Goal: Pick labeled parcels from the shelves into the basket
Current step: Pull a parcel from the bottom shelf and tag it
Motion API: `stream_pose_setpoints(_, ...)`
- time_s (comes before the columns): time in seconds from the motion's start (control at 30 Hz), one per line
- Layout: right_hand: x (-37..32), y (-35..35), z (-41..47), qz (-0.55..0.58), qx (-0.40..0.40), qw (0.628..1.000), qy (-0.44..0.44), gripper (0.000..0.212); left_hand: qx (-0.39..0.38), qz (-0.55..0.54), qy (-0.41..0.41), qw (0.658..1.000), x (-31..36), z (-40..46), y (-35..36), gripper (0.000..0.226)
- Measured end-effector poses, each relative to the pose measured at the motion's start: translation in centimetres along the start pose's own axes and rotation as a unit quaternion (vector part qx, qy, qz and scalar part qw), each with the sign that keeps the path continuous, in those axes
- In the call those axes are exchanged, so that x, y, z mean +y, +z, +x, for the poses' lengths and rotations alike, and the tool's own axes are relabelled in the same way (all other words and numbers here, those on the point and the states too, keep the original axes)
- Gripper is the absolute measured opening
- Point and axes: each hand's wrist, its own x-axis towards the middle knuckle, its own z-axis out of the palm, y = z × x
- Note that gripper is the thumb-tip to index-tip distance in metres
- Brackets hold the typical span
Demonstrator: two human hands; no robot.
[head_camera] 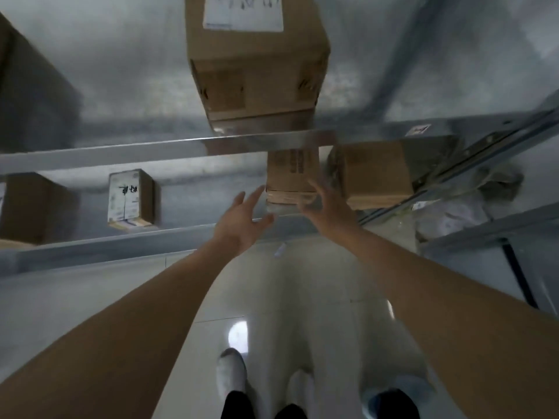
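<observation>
Brown cardboard parcel [292, 176] sits on the grey metal shelf [169, 237], both hands flanking it. Left hand [242, 219] spread beside it; right hand [326, 201] open, fingers at its edge.

A small brown cardboard parcel [292, 176] with dark printing stands at the lower shelf's [121, 237] front edge.

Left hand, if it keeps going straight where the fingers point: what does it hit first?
Probably the small brown box on the lower shelf: the left hand is open, fingers aimed at its left edge. Contact not visible; depth unclear.
</observation>
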Motion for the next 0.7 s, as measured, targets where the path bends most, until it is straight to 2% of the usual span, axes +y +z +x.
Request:
stream_pose_setpoints(0.2, 2.4, 2.5, 8.1, 0.026, 0.038, 0.999, -0.014, 0.068, 0.023, -0.023, 0.024, 0.999, -1.0, 7.3, 3.0, 0.068)
stream_pose_setpoints(0.37, 3.8, 2.6, 11.2, 0.089, -0.004, 0.995, -0.033, 0.073, 0.037, -0.079, 0.044, 0.995, -0.5, 11.5, 4.2, 0.067)
stream_pose_setpoints(0.5, 3.8, 2.0, 11.3, 0.201, -0.036, 0.979, -0.023, 0.084, 0.030, -0.138, 0.064, 0.988, -0.4, 12.5, 4.4, 0.072)
stream_pose_setpoints(0.63, 3.2, 1.9, 10.8, 0.199, -0.001, 0.980, -0.029, 0.095, 0.020, -0.224, 0.032, 0.974, -0.3, 12.4, 4.2, 0.081)
stream_pose_setpoints(0.7, 3.2, 1.8, 10.2, 0.196, 0.005, 0.980, -0.025, 0.107, 0.020, -0.234, 0.021, 0.972, 0.0, 11.8, 4.0, 0.091)
